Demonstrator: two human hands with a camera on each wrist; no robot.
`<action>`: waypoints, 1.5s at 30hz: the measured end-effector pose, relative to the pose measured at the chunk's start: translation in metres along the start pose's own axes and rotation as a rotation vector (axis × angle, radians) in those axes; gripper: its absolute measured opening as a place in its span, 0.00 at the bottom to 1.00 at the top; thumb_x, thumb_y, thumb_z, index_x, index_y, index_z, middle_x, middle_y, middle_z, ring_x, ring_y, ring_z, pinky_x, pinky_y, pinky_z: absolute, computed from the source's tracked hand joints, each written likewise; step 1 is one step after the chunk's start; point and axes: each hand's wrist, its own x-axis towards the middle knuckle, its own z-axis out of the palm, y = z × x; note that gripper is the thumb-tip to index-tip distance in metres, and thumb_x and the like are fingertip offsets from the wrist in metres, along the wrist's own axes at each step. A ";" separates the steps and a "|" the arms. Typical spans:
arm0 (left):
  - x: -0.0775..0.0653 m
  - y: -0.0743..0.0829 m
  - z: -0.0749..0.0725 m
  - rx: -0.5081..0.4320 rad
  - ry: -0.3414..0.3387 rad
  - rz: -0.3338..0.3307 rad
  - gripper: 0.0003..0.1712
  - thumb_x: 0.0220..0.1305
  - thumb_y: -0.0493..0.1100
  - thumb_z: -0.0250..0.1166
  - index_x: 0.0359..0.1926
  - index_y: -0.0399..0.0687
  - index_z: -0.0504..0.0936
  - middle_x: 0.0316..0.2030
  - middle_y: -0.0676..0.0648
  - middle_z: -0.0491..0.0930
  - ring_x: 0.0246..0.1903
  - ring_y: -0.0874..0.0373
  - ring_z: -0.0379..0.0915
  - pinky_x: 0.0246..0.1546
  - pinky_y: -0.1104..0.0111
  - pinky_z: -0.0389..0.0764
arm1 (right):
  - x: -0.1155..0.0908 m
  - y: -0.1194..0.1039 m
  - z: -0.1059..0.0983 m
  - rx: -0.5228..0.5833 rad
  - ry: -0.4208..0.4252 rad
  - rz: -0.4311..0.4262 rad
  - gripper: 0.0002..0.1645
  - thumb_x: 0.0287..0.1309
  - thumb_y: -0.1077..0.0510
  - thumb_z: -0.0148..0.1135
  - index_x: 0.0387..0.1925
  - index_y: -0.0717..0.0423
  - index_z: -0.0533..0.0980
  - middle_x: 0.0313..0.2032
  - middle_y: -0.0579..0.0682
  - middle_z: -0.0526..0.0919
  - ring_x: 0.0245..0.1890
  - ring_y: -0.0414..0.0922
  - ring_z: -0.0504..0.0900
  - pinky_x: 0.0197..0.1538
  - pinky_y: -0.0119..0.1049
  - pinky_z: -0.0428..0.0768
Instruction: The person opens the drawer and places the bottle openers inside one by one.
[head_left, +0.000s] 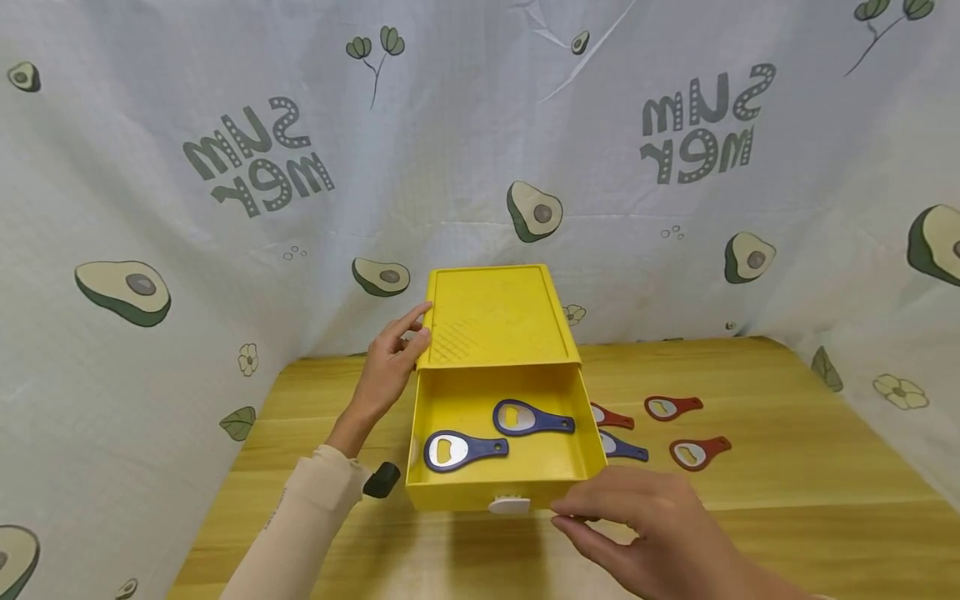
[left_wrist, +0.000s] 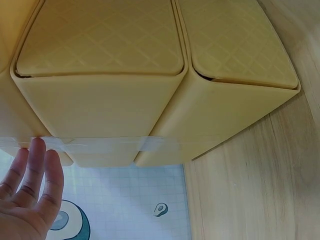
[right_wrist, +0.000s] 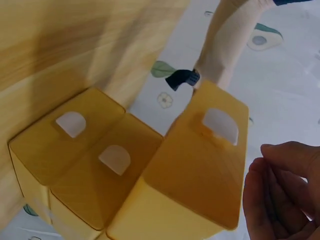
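Observation:
A yellow drawer cabinet [head_left: 498, 312] stands on the table with its top drawer [head_left: 461, 495] pulled out. Two blue bottle openers [head_left: 459, 451] [head_left: 528, 418] lie inside that drawer. My left hand [head_left: 390, 358] rests on the cabinet's left side near the top edge, fingers extended; the left wrist view shows its fingertips [left_wrist: 37, 145] by a strip of clear tape. Beside the right end of the drawer front is my right hand [head_left: 645, 521], its fingers bent and thumb near the index fingertip, with nothing visible between them. A white knob [right_wrist: 221, 125] sits on the drawer front.
Right of the cabinet, red bottle openers [head_left: 672, 407] [head_left: 701, 452] lie on the wooden table [head_left: 810, 467]. Another red one [head_left: 615, 418] and a blue one [head_left: 626, 447] are partly hidden by the drawer. Two lower drawers [right_wrist: 90, 187] are closed. A patterned curtain [head_left: 450, 167] hangs behind.

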 end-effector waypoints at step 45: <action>0.015 -0.042 0.006 -0.036 0.027 0.028 0.26 0.75 0.53 0.54 0.72 0.64 0.70 0.55 0.42 0.73 0.34 0.50 0.70 0.37 0.61 0.76 | 0.006 0.016 0.045 -0.152 0.196 -0.120 0.19 0.72 0.46 0.53 0.34 0.50 0.85 0.30 0.42 0.89 0.28 0.34 0.86 0.36 0.20 0.81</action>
